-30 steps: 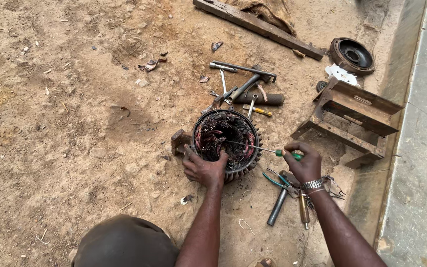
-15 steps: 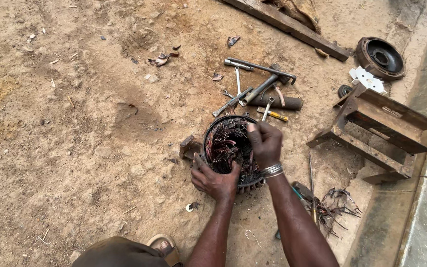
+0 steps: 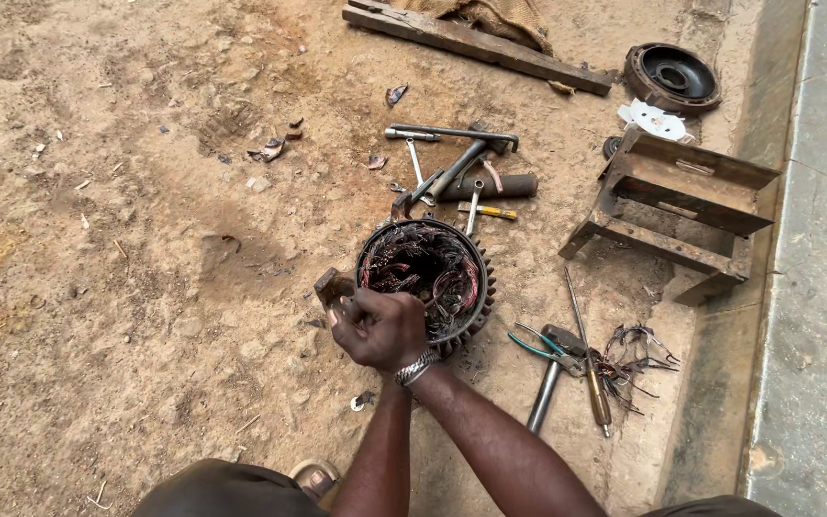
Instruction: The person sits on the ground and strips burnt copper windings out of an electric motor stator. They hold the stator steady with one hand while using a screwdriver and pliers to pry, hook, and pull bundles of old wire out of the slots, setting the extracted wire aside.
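The bare sandy brown ground (image 3: 126, 287) held a round finned metal motor shell (image 3: 428, 278), grey spanners (image 3: 452, 158), green-handled pliers (image 3: 540, 345), a rusty metal frame (image 3: 672, 206) and a long wooden plank (image 3: 476, 43).

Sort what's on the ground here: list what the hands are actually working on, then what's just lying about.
In hand: motor stator with tangled copper windings; right hand over its near rim; left hand mostly hidden beneath.

Lying about: hammer, pliers, screwdriver, wrenches, metal frame, round end cover, wooden plank.
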Motion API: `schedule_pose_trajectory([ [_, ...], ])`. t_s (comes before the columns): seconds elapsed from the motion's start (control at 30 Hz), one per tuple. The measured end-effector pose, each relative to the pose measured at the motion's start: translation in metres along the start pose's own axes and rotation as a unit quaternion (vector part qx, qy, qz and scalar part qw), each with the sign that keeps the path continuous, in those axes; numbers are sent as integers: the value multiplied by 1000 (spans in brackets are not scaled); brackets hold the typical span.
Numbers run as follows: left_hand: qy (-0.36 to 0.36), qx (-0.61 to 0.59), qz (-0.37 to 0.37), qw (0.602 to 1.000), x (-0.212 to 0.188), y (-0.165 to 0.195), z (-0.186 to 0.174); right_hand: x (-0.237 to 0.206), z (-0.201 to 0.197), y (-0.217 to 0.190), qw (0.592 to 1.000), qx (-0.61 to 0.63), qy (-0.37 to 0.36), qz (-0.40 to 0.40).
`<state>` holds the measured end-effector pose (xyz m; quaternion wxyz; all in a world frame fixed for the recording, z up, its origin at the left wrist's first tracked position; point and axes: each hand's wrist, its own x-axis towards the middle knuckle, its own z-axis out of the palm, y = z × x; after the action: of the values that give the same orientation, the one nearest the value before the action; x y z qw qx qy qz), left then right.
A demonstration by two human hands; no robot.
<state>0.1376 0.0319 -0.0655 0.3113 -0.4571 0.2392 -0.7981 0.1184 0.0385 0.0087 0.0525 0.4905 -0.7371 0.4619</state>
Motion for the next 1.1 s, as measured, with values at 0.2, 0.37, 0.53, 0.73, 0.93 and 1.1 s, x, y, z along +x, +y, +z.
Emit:
schedule_pose_trajectory([
  [0.2,372,904,-196,-74,9,-13,22,45,11,23,997,-42,-69,12],
  [0.37,408,884,-218,-68,18,-21,30,43,-144,44,953,258,155,22],
  [0.53,421,880,-211,-62,12,-13,23,19,-252,62,865,408,288,53],
  [0.73,416,884,-203,-60,6,-8,19,4,-249,74,825,434,342,117],
  [0.93,419,880,-213,-66,6,-9,20,3,-241,87,825,421,350,138],
  [1.1,411,888,-191,-79,6,-10,19,9,-241,99,828,404,357,156],
])
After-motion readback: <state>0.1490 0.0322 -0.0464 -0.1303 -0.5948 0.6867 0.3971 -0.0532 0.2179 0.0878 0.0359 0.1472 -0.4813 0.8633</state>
